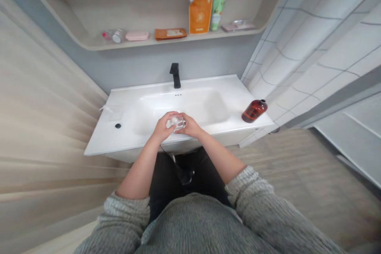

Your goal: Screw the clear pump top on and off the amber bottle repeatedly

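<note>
Over the front edge of the white sink (205, 105), both my hands close around a small clear container (177, 122), perhaps a glass or a plastic cup. My left hand (162, 127) wraps its left side, with the thumb across the front. On the other side my right hand (192, 126) grips it with curled fingers. Something whitish shows in or through the container, but I cannot make out what. An amber bottle (254, 111) with an open neck stands on the counter to the right. A small round black piece (118, 126) is on the counter's left part.
A black faucet (175, 75) rises behind the basin. Above it, a shelf (143, 43) holds an orange pouch (201, 12), a green tube (218, 10), a flat orange packet (170, 33) and a pink case (137, 36). A beige curtain (44, 119) hangs at the left.
</note>
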`<state>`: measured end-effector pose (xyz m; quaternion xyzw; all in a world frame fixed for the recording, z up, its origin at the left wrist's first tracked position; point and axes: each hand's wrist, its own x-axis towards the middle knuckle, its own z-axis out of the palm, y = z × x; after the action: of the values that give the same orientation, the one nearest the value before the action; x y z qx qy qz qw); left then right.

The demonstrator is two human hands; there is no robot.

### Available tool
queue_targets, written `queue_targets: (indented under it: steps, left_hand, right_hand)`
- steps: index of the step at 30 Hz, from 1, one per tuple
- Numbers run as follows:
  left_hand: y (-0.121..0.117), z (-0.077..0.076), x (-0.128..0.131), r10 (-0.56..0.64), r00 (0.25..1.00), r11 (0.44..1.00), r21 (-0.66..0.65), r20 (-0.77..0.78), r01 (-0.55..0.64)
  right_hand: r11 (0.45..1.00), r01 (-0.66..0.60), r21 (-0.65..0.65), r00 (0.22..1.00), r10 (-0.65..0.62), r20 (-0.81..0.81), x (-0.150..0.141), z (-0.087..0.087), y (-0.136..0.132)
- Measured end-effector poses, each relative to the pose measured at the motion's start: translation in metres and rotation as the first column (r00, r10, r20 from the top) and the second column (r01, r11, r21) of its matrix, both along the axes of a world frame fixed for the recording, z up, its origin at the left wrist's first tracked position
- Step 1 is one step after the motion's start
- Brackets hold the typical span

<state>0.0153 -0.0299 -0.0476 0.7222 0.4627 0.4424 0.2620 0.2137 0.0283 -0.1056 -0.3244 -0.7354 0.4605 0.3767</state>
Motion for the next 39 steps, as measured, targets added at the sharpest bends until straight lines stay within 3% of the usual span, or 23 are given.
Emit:
queue_targets:
  steps: [3, 9, 14, 20, 26, 33, 39]
  left_hand:
    - [-0.002, -0.002, 0.001, 0.162, 0.986, 0.987, 0.006, -0.034, -0.162]
    - [-0.003, -0.004, 0.001, 0.142, 0.98, 0.99, 0.027, -0.143, -0.14]
    - [-0.001, 0.0, 0.004, 0.295, 0.942, 0.956, 0.057, -0.161, -0.289]
    - [-0.002, 0.005, 0.003, 0.09, 0.972, 0.996, 0.032, -0.218, -0.085]
    - [-0.002, 0.009, 0.009, 0.282, 0.932, 0.957, -0.001, -0.229, -0.29]
    - [-0.003, 0.011, 0.013, 0.188, 0.954, 0.982, 0.031, -0.232, -0.186]
    - [-0.003, 0.01, 0.01, 0.265, 0.936, 0.962, 0.0, -0.231, -0.273]
  right_hand:
    - [1.0, -0.01, 0.004, 1.0, 0.01, -0.008, 0.0, 0.002, -0.001]
    - [1.0, -0.001, -0.017, 1.0, 0.0, -0.024, 0.001, 0.003, -0.001]
    - [1.0, 0.008, 0.012, 1.0, -0.008, 0.02, 0.001, 0.003, 0.0]
    - [1.0, 0.009, -0.015, 1.0, -0.009, -0.001, 0.002, 0.003, -0.001]
    - [0.999, 0.016, -0.039, 0.999, -0.017, -0.028, -0.001, -0.007, 0.003]
    - [1.0, 0.017, -0.022, 0.999, -0.018, -0.039, -0.001, -0.004, 0.003]
    - [0.999, 0.021, -0.046, 1.0, -0.021, -0.015, 0.001, 0.002, 0.001]
